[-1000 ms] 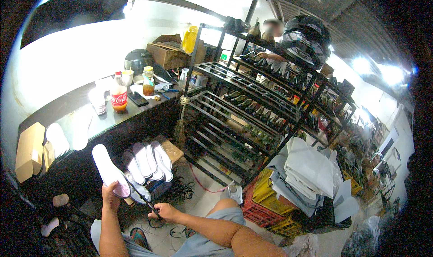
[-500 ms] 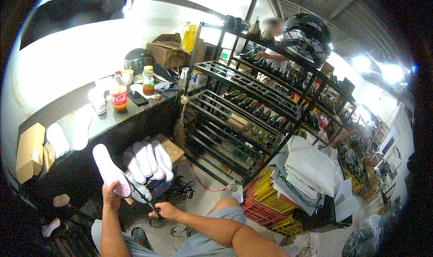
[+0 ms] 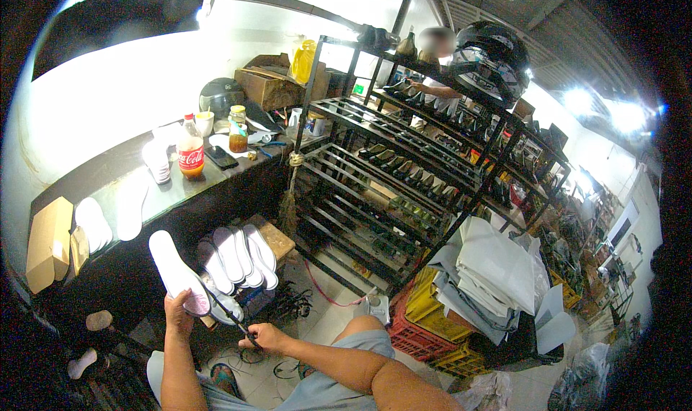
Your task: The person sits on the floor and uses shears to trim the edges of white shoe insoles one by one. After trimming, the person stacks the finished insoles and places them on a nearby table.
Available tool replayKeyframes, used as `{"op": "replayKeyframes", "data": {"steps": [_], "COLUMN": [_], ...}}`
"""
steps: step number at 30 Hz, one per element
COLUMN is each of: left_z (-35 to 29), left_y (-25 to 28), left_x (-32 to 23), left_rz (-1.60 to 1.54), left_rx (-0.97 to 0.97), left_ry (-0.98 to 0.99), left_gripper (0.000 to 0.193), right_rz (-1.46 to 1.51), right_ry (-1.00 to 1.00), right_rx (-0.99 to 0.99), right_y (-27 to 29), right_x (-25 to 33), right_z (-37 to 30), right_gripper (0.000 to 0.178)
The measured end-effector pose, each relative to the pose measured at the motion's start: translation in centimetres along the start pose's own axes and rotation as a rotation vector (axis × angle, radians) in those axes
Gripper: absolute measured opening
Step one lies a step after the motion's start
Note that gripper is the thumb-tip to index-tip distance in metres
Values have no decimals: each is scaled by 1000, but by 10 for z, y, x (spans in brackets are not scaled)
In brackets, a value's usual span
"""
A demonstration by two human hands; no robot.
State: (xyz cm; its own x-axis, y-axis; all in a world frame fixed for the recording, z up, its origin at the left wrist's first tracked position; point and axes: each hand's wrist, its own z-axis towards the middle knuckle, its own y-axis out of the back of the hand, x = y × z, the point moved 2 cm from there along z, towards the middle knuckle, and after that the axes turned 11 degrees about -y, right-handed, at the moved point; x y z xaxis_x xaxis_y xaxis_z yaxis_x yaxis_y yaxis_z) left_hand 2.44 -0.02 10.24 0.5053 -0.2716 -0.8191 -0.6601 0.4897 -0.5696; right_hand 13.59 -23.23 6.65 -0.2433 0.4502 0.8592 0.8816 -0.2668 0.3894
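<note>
My left hand (image 3: 180,314) is closed on the heel end of a white insole (image 3: 171,263), its thumb lying on the upper face. A long, thin dark strip (image 3: 232,314) runs from beside that insole's edge down to my right hand (image 3: 268,337), whose fingers are closed on it. Just beyond, several white insoles (image 3: 234,256) with dark edges lie overlapping on a low wooden stool (image 3: 277,239). One more pale insole (image 3: 229,310) shows partly behind the strip. Dark thin scraps (image 3: 288,303) hang or lie in a tangle below the stool.
A workbench (image 3: 162,202) at left carries white insoles, a cardboard box (image 3: 49,245), a soda bottle (image 3: 190,151), a phone (image 3: 221,156) and jars. Ahead stands a black metal rack (image 3: 382,216) with shoes. Crates (image 3: 425,332) topped with white sheets (image 3: 497,267) stand at right. Behind the rack is another person.
Hardly anything differs. My right hand and the dark strip have shifted very slightly; my left hand keeps the insole in the same place.
</note>
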Motion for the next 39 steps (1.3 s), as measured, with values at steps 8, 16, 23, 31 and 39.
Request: {"op": "replayKeyframes", "data": {"steps": [8, 16, 23, 31, 39], "left_z": [-2, 1, 0, 5, 5], "left_y": [-1, -1, -1, 6, 5], "left_x": [-2, -4, -6, 0, 1], "left_rz": [1, 38, 41, 21, -4], "left_rx": [16, 12, 22, 17, 34], "left_ry": [-18, -12, -16, -16, -6], "left_gripper": [41, 41, 41, 40, 40], "right_rz": [-7, 39, 7, 14, 45], "right_ry": [27, -65, -18, 49, 8], "right_rx": [19, 56, 22, -22, -1], "right_y": [-4, -6, -4, -1, -1], "right_x": [-6, -5, 3, 12, 15], "right_z": [5, 7, 5, -1, -3], "right_gripper": [39, 34, 36, 41, 39]}}
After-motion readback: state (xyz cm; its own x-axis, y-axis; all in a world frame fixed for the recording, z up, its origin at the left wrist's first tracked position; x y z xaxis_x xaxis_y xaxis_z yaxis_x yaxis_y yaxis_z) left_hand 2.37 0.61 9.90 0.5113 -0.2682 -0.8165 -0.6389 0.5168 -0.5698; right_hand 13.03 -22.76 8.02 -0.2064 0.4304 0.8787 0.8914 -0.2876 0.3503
